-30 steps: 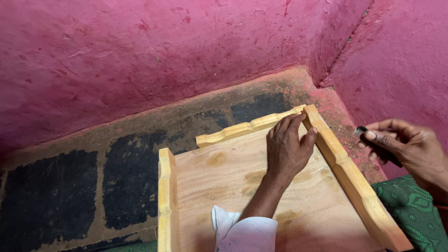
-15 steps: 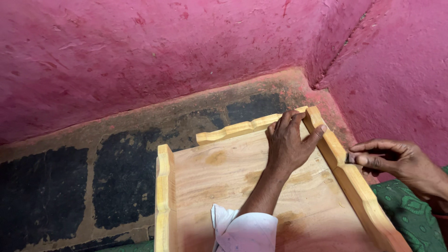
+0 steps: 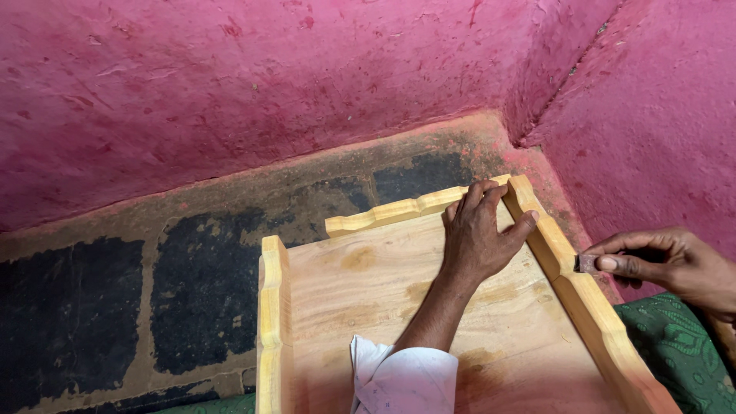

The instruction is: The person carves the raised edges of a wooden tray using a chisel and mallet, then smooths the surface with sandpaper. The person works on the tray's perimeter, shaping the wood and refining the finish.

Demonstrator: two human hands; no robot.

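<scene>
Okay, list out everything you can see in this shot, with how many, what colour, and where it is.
wooden tray: one, pale yellowish wood with raised scalloped rails, lying on the floor at centre and lower right.
small dark piece: one, dark reddish brown, pinched against the tray's right rail; too small to identify.
walls: two, rough pink, meeting in a corner at upper right.
floor: dark slabs with sandy joints, stained pink near the walls, left and centre.
green cloth: one, patterned green, bottom right corner.
white sleeve: one, cuffed, bottom centre.
left hand: flat on the tray board by the far right corner.
right hand: fingers pinching the small dark piece at the right rail.
</scene>
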